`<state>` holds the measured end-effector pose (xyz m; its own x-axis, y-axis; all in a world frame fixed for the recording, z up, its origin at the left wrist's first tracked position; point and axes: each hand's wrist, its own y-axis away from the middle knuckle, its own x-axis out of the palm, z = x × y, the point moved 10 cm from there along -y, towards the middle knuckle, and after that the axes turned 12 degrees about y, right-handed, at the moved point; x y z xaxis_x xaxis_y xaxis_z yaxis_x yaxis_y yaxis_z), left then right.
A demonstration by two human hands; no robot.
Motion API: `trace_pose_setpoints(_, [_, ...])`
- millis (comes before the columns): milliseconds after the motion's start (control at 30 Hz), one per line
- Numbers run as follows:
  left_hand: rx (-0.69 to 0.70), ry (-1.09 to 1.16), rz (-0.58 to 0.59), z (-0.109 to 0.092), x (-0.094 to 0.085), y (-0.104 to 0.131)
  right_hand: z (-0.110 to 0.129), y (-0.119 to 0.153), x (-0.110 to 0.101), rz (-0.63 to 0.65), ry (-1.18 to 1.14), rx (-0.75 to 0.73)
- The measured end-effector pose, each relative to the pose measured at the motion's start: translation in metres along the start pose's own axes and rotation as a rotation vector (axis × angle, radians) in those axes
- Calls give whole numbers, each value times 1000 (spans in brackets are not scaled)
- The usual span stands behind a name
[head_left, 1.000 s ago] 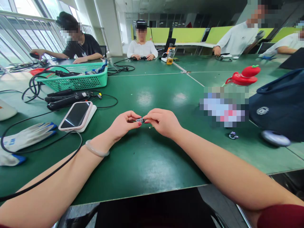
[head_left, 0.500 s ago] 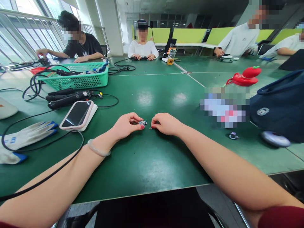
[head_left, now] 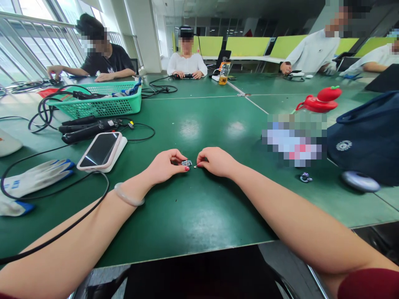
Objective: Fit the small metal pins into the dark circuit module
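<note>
Between the thumb and fingers of my left hand [head_left: 166, 166] is a small circuit board [head_left: 186, 163], pale and dark in pattern; its fine detail is too small to read. My right hand [head_left: 215, 161] faces it a short gap away, thumb and forefinger pinched on a tiny light-coloured piece [head_left: 195, 166] whose kind I cannot make out. The piece points toward the board and stands apart from it. Both hands are low over the green table [head_left: 193, 207], and my left wrist wears a pale bangle [head_left: 129, 195].
Left: a phone [head_left: 101, 150] on a white box, work gloves [head_left: 37, 178], a black cable and a green basket [head_left: 102, 104]. Right: a small shiny object [head_left: 306, 177], a red-lidded bottle [head_left: 321, 101] and a dark blue bag [head_left: 368, 137]. Several people sit or stand around the table.
My right hand has shifted slightly left, bringing the tiny piece a little nearer to the board. My left hand has hardly moved and keeps its hold.
</note>
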<state>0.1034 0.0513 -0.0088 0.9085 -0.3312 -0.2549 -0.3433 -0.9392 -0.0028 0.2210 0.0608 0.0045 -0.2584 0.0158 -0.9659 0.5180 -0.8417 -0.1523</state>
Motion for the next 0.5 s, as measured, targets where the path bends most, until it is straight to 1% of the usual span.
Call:
trace_pose_setpoints(133, [2,-20,-2,-1,0,0,6,4,-20,-158,-63,34])
trace_pose_setpoints(200, [2,-32,-1,-1,1,1,11,6,-27,-204,-103,37])
trace_pose_setpoints(267, [6,-49,-3,-3,1,1,18,7,-28,-214,-127,16])
trace_pose_setpoints(367, [21,-58,-2,-5,2,2,27,7,-24,-199,-140,-21])
trace_pose_setpoints(500, [34,-60,10,-7,3,2,29,7,-19,-194,-142,-36])
